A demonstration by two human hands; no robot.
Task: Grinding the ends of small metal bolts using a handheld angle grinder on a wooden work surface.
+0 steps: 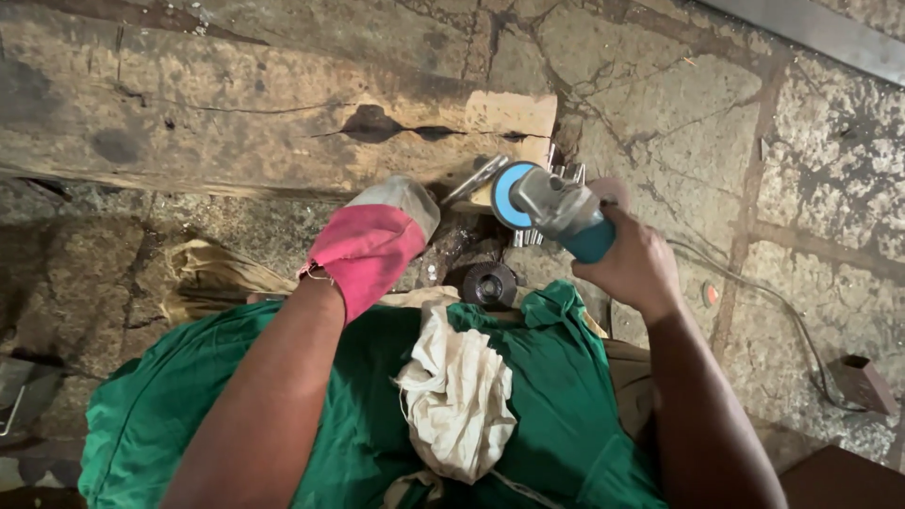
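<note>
Gripping one teal angle grinder [556,209], the right hand [636,267] is clenching its body; the left hand [370,243], in one pink-and-grey glove, is pressing a metal piece [474,179] against one wooden beam [255,104].

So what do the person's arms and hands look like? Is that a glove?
Yes, on one side. The left hand wears a cloth glove, pink across the back with a pale grey-white fingertip end and a loose thread at the cuff. The right hand is bare, with no glove. Both forearms are bare too: no sleeves, watch or bands show. No markings can be seen on the glove.
</note>
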